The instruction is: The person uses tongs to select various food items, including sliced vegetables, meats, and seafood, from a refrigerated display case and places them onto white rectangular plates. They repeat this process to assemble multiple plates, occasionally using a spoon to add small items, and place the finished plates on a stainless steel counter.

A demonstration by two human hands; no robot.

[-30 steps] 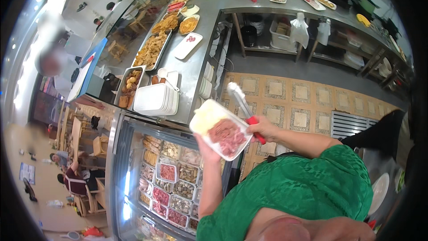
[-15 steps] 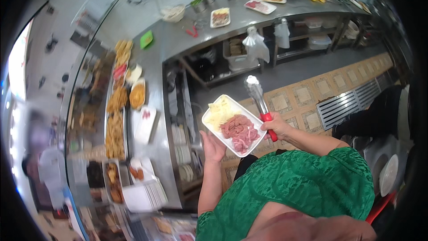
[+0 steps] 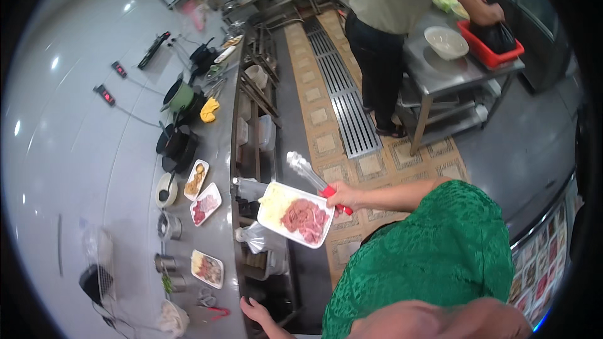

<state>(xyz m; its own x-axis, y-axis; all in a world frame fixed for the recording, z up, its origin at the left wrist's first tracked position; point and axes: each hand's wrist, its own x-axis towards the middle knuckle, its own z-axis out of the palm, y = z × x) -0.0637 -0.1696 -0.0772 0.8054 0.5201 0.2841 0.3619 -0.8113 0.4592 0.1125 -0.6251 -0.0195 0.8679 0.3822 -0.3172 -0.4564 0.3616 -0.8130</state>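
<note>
My right hand (image 3: pixel 344 195) is closed round the edge of a white tray (image 3: pixel 279 228) and the red handle of metal tongs (image 3: pixel 306 170). On the tray lie raw pink meat slices (image 3: pixel 306 220) beside a pale yellow food (image 3: pixel 275 204) I cannot identify. The tongs' tips point away past the tray's far side. Apart from the tray, my left hand (image 3: pixel 254 311) is by the steel counter's edge with fingers spread and nothing in them. Whether it touches the edge, I cannot tell.
Along the left, the steel counter (image 3: pixel 221 141) bears food trays (image 3: pixel 208 268), a green pot (image 3: pixel 178 95) and red-handled scissors (image 3: pixel 218 312). A co-worker (image 3: pixel 392 0) stands ahead, reaching into a red basin (image 3: pixel 493 55) on a steel table. A floor grate (image 3: pixel 339 88) runs along the aisle.
My view has swung to the right, bringing the co-worker and steel table into sight. My left hand has come away from beside the tray; the right still holds tray and tongs.
</note>
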